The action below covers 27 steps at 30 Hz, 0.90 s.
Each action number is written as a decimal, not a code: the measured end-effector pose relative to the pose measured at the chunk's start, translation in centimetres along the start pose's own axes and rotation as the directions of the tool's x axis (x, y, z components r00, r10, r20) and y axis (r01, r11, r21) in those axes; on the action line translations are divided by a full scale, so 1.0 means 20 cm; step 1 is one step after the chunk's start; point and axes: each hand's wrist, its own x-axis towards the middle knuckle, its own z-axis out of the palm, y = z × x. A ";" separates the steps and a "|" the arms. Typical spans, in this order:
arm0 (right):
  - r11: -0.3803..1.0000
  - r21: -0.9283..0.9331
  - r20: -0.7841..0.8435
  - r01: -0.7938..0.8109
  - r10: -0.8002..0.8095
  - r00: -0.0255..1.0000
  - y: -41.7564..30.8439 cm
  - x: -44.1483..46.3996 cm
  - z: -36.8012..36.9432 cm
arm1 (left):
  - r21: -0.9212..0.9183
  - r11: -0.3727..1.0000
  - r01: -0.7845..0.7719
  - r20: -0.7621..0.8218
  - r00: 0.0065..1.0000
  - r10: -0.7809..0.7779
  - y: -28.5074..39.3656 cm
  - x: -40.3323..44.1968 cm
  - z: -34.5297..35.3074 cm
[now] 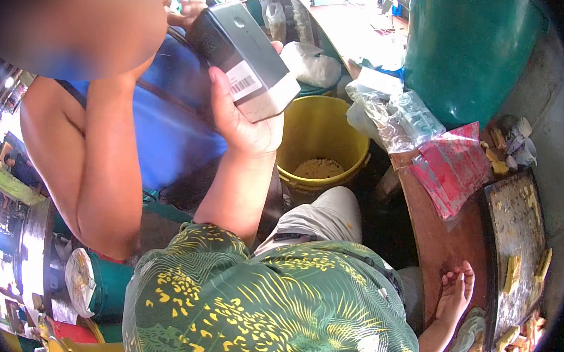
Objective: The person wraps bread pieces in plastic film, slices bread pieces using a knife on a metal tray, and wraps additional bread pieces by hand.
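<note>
My left hand [256, 127] is raised in front of me, its thumb and fingers wrapped round a dark grey box [240, 41]. The box is tilted, with a pale end and a white barcode label on its side. Another person's fingers [187, 12] are close to the far edge of the box; whether they touch it I cannot tell. At the right, my right hand [456, 295] lies on the brown bench [447, 247], palm up. Its fingers are loosely curled and hold nothing.
A person in a blue top [179, 127] sits close at the left. Ahead is a yellow bucket [322, 136] with crumbly material at its bottom. Red plastic packets [454, 167] and clear plastic bags [394, 115] lie on the bench, near a large green drum [467, 51] and a stained board [519, 230].
</note>
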 end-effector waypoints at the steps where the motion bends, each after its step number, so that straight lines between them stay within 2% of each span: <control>1: 1.000 0.000 -0.002 -0.002 0.002 1.000 -0.01 0.00 0.01 | -0.011 1.000 -0.001 0.014 1.000 0.002 0.00 0.00 0.00; 8: 1.000 0.012 0.017 0.015 -0.015 1.000 0.02 0.01 -0.02 | 0.026 0.996 -0.085 0.137 0.987 0.081 0.01 0.02 0.09; 12: 1.000 0.009 0.002 0.009 -0.010 1.000 0.01 0.01 -0.02 | 0.125 0.980 -0.153 0.380 0.920 0.095 0.00 0.10 0.10; 15: 1.000 0.003 -0.011 0.006 -0.006 1.000 0.00 0.00 0.01 | 0.003 1.000 -0.025 0.390 0.921 0.022 -0.01 0.11 0.03; 18: 1.000 -0.013 -0.026 0.006 -0.006 1.000 0.00 0.00 0.01 | 0.003 1.000 0.005 0.436 0.900 -0.006 0.00 0.13 0.03; 20: 1.000 -0.020 -0.030 0.004 -0.004 1.000 0.00 0.00 0.00 | 0.084 0.996 0.014 0.364 0.931 -0.044 0.00 0.13 0.04; 26: 1.000 -0.023 -0.034 -0.006 0.005 0.999 -0.01 0.00 0.00 | 0.052 0.988 0.148 0.363 0.919 -0.157 0.02 0.18 -0.03; 27: 0.999 -0.033 -0.035 -0.010 0.009 0.999 0.00 0.01 -0.02 | 0.053 0.993 0.110 0.323 0.939 -0.121 0.01 0.17 -0.04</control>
